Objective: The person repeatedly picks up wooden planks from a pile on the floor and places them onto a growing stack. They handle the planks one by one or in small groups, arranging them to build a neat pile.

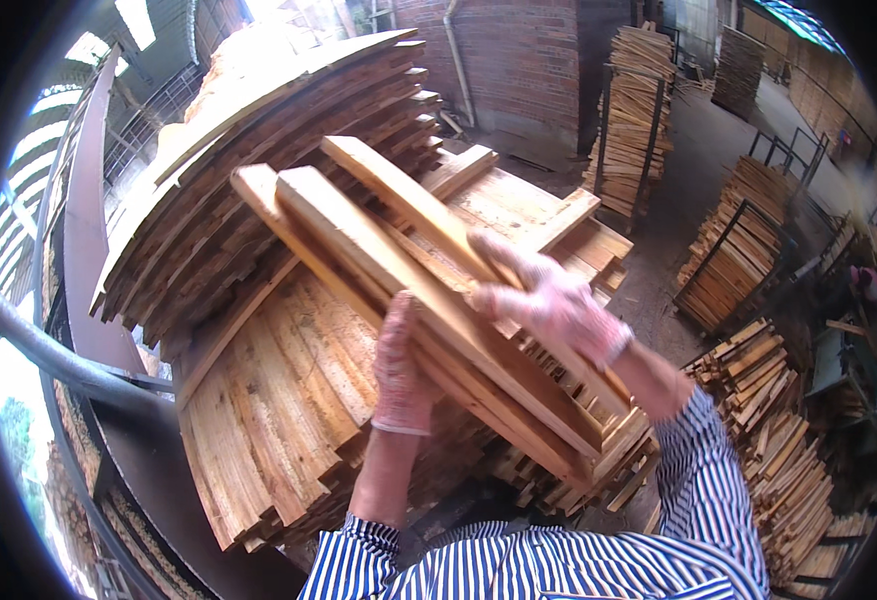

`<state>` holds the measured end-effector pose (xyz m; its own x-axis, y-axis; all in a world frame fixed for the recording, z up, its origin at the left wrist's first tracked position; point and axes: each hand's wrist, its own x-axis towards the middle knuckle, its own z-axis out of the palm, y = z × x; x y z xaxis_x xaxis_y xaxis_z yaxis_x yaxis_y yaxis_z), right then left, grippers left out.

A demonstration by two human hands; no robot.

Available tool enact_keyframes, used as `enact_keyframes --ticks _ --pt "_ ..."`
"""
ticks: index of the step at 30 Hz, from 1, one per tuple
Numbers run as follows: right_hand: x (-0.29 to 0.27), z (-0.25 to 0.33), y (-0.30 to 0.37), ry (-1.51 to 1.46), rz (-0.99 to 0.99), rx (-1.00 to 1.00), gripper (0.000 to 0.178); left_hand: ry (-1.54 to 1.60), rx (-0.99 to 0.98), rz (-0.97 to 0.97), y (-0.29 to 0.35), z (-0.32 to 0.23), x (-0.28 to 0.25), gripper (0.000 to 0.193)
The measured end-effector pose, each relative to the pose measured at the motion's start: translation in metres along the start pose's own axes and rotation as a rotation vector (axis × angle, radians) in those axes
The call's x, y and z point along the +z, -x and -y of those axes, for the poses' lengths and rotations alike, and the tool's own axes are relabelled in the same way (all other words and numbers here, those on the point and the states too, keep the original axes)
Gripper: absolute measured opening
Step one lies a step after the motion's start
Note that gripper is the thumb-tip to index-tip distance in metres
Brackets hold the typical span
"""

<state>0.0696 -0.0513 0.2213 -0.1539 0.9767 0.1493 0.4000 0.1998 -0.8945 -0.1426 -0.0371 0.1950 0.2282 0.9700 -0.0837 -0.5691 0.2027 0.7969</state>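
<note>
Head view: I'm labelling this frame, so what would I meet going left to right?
Grey tubular bar, pinkish-gloved left hand, pinkish-gloved right hand, tall racked stack of wooden slats, shorter racked stack of wooden slats.

The person's left hand [400, 375] is low and near the body. It points up and away, and its back can be seen. It holds on tight, but most of its fingers are hidden. The right hand [564, 308] is farther out and reaches to the left. It grips from above, with two fingers spread apart. Both hands wear pinkish gloves. The wrists are bare. Striped sleeves cover the arms, and the right arm bends in from the side.
</note>
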Motion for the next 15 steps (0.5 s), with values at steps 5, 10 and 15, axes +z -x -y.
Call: enact_keyframes --ticks 5,10,15 --pt "0.006 -0.044 -0.132 0.49 -0.024 -0.041 0.063 0.081 0.053 -0.252 -0.02 -0.024 -0.051 0.045" --pt "0.098 -0.054 -0.2 0.579 0.13 -0.08 0.047 -0.858 0.503 -0.278 -0.042 -0.002 -0.137 0.049" --pt "0.096 -0.048 -0.189 0.599 0.162 0.012 0.067 -0.359 0.203 -0.184 -0.058 -0.004 -0.114 0.054"
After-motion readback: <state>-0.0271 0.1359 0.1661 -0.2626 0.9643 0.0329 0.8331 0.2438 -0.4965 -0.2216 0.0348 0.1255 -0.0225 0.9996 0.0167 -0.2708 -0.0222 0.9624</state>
